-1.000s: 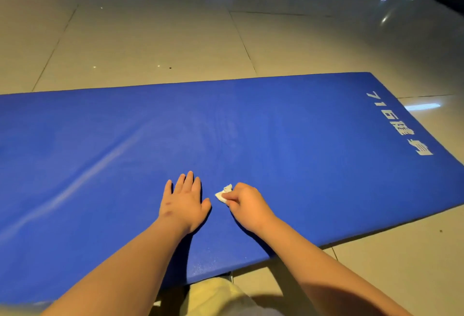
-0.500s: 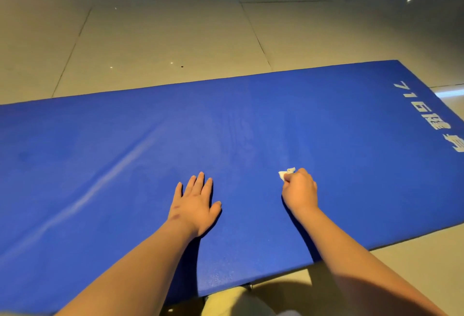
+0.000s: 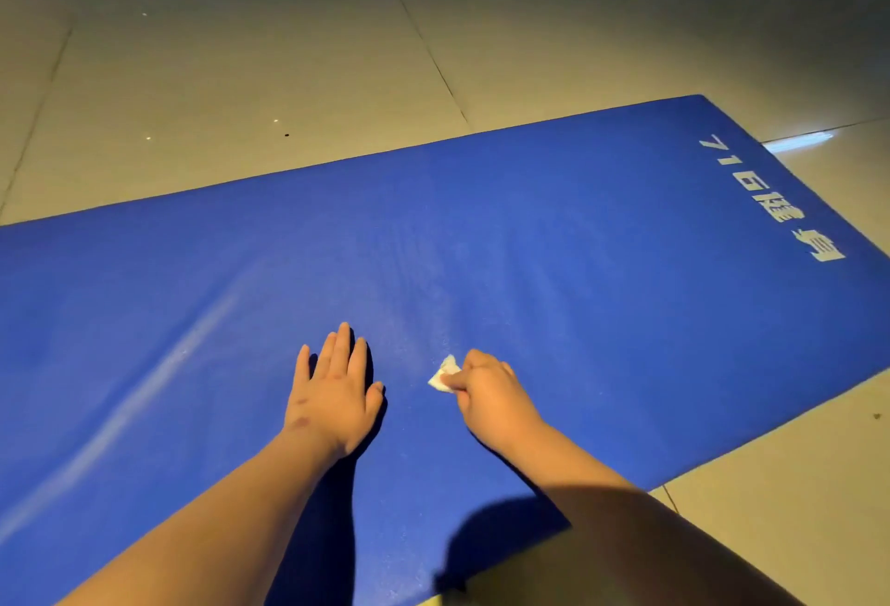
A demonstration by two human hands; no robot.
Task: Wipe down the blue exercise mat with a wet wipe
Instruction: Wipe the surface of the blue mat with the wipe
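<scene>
Since half a second ago, my right hand (image 3: 486,393) is swinging back in toward my left hand (image 3: 332,388), narrowing the gap between them. I am pinching the crumpled wet wipe (image 3: 445,374) in curled fingers and rubbing it on the blue exercise mat (image 3: 578,268), while my left hand is lying flat with straight fingers, bracing the mat on the floor (image 3: 241,75). I am judging this as mid-wipe near the front edge; next I am needing longer strokes toward the white lettering (image 3: 770,205).
</scene>
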